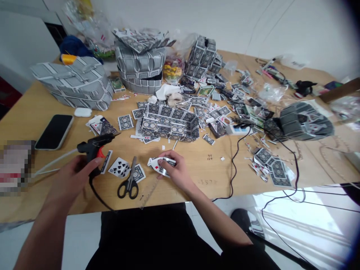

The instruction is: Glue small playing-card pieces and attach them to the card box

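Across the wooden table [213,168] lie scattered playing cards, with a tray built of cards [168,123] at the middle and larger card-covered models [75,80] behind it (one more sits at the right edge). Black scissors [128,183] rest on the near edge between the two hands, beside a spade card [119,167], and a clear ruler [149,193] lies just right of them. A dark phone [54,131] sits at the far left; a white power strip [239,129] trails a black cord toward the near edge. The left hand [71,176] grips a black glue gun [94,146], fingers wrapped round its handle, nozzle pointing right. The right hand [176,170] pinches a folded card piece [159,165] against the table, fingertips closed on it.
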The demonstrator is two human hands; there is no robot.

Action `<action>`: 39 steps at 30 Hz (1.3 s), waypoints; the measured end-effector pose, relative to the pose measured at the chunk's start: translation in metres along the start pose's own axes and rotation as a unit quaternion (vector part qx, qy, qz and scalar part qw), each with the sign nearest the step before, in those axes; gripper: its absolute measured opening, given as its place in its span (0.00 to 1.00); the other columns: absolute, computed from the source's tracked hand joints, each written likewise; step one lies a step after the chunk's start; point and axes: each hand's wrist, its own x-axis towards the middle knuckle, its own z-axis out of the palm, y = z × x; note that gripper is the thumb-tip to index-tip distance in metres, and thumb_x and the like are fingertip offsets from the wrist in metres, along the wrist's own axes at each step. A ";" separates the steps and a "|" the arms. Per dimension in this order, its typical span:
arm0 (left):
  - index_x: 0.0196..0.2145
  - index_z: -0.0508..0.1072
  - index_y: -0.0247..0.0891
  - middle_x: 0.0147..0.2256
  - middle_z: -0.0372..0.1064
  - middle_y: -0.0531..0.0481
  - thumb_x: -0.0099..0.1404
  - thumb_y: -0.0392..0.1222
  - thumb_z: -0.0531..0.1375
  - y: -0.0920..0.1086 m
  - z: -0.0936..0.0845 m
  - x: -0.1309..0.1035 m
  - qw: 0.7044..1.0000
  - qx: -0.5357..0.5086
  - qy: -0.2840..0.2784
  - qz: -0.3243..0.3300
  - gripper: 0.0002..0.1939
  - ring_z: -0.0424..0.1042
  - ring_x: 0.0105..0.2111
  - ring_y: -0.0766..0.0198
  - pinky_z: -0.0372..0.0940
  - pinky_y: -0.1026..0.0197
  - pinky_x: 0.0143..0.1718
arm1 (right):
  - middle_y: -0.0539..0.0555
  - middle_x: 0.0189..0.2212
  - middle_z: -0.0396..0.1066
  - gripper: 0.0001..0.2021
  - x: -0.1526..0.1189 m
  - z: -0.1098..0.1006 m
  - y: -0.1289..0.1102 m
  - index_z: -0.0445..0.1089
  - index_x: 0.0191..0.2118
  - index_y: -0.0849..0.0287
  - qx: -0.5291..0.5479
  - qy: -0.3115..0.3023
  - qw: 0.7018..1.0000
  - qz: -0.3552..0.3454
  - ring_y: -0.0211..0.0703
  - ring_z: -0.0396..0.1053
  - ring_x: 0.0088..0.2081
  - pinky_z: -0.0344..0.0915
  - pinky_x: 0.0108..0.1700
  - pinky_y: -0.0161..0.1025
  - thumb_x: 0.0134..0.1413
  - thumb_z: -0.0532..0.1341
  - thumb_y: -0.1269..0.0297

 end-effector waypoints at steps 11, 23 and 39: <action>0.38 0.80 0.36 0.23 0.71 0.51 0.60 0.47 0.73 0.000 0.042 -0.026 0.888 -0.403 -0.220 0.037 0.13 0.63 0.17 0.68 0.54 0.67 0.14 | 0.54 0.37 0.81 0.23 0.001 0.003 0.003 0.78 0.41 0.57 -0.009 0.002 1.000 0.010 0.45 0.80 0.32 0.82 0.25 0.39 0.45 0.81 0.49; 0.38 0.81 0.34 0.27 0.73 0.48 0.73 0.65 0.65 0.003 0.054 -0.063 0.950 -0.281 -0.132 0.023 0.26 0.63 0.22 0.67 0.60 0.63 0.22 | 0.56 0.42 0.83 0.23 0.000 -0.002 0.003 0.82 0.47 0.57 -0.031 -0.015 0.999 -0.002 0.47 0.83 0.35 0.83 0.26 0.37 0.49 0.82 0.52; 0.37 0.80 0.36 0.23 0.66 0.52 0.73 0.65 0.64 0.008 0.052 -0.074 0.955 -0.269 -0.124 0.028 0.26 0.62 0.23 0.66 0.59 0.63 0.24 | 0.56 0.35 0.85 0.10 0.004 -0.005 0.007 0.87 0.39 0.55 -0.155 -0.001 0.982 -0.105 0.45 0.79 0.35 0.73 0.39 0.42 0.63 0.74 0.54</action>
